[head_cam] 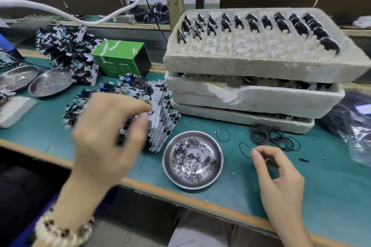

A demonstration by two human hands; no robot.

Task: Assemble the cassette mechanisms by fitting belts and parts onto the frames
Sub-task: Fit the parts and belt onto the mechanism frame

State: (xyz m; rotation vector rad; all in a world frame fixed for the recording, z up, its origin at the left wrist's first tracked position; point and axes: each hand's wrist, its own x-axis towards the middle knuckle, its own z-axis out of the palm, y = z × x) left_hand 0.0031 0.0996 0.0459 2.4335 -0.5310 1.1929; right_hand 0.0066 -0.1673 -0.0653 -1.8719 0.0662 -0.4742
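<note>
Currently: right hand (279, 178) pinches a thin black belt (245, 150) near the green worktop's (321, 176) front edge; left hand (104, 132) blurred over stacked metal frames (160, 110), grip unclear. Foam trays (261, 62) behind.

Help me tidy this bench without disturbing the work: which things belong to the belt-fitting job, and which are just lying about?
In the job:
- stack of frames by the left hand
- loose belt pinched by the right hand
- pile of belts
- dish of small rings
- foam tray of wheels, probably

Lying about:
- green box
- white cable
- plastic bag
</note>
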